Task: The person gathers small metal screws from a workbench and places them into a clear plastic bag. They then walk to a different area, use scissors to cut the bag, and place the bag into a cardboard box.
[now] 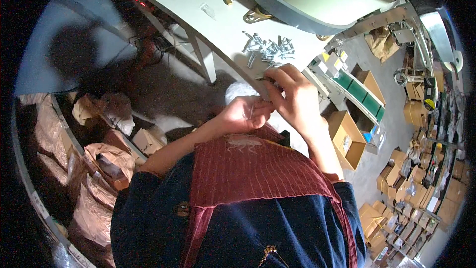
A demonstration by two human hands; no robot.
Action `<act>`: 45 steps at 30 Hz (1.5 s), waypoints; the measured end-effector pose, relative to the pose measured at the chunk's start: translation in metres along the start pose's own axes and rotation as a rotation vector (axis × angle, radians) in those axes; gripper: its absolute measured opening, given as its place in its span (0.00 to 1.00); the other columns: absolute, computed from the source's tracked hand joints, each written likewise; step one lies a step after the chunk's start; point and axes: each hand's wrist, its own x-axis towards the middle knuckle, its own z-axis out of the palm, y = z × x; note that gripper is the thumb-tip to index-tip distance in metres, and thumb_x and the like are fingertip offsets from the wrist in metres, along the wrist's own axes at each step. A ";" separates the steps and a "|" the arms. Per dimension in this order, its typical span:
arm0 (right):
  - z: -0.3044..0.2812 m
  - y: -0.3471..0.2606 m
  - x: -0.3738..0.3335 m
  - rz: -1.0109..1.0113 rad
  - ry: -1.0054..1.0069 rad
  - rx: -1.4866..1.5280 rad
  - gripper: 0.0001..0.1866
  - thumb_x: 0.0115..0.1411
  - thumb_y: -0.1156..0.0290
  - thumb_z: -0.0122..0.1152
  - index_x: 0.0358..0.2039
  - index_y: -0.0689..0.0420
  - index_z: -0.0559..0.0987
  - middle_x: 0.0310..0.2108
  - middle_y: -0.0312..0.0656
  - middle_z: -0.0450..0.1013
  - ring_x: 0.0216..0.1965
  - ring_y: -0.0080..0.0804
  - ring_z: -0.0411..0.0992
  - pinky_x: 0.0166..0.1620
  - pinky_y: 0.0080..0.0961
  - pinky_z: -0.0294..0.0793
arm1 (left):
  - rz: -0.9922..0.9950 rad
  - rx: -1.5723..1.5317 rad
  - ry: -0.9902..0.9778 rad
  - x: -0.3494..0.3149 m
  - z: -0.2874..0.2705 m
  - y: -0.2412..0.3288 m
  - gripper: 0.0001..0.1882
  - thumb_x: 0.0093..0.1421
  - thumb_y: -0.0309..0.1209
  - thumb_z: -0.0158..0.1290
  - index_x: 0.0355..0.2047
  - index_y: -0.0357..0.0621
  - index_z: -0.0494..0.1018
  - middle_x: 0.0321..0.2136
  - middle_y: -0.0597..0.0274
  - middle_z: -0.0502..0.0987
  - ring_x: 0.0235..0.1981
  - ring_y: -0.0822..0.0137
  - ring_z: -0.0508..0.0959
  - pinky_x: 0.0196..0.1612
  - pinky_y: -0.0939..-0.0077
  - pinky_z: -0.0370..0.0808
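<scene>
Nearest, brown paper bags [101, 168] are crowding the left and cardboard boxes [347, 139] are lying on the floor at right. Just beyond the red apron [248, 168], the left hand [243, 114] is cupping what look like a few small metal pieces [252, 112], its grip curled narrow around them. The right hand [292, 94] is pinching one thin metal part at the white surface [198, 5] edge. Farther off, a pile of silvery screws [267, 48] is lying on that surface, near the right hand.
</scene>
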 end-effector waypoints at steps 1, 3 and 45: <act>0.002 -0.003 0.004 -0.029 0.028 -0.030 0.10 0.55 0.74 0.66 0.38 0.58 0.81 0.33 0.43 0.75 0.30 0.39 0.77 0.33 0.31 0.77 | 0.038 0.158 -0.023 -0.002 -0.008 0.004 0.16 0.72 0.33 0.37 0.51 0.33 0.66 0.38 0.57 0.73 0.34 0.70 0.73 0.37 0.76 0.73; 0.006 -0.006 0.014 -0.087 0.085 -0.093 0.09 0.54 0.73 0.66 0.37 0.57 0.82 0.31 0.42 0.74 0.30 0.39 0.76 0.33 0.31 0.77 | 0.114 0.475 -0.067 -0.007 -0.024 0.014 0.16 0.72 0.33 0.37 0.52 0.35 0.66 0.34 0.62 0.70 0.30 0.74 0.70 0.31 0.79 0.70; -0.008 0.022 0.010 -0.092 0.072 -0.078 0.12 0.51 0.79 0.65 0.38 0.57 0.83 0.39 0.43 0.75 0.41 0.42 0.73 0.46 0.35 0.72 | 0.141 0.438 0.329 -0.002 0.010 0.020 0.10 0.68 0.32 0.40 0.36 0.40 0.69 0.27 0.63 0.71 0.25 0.71 0.69 0.25 0.81 0.66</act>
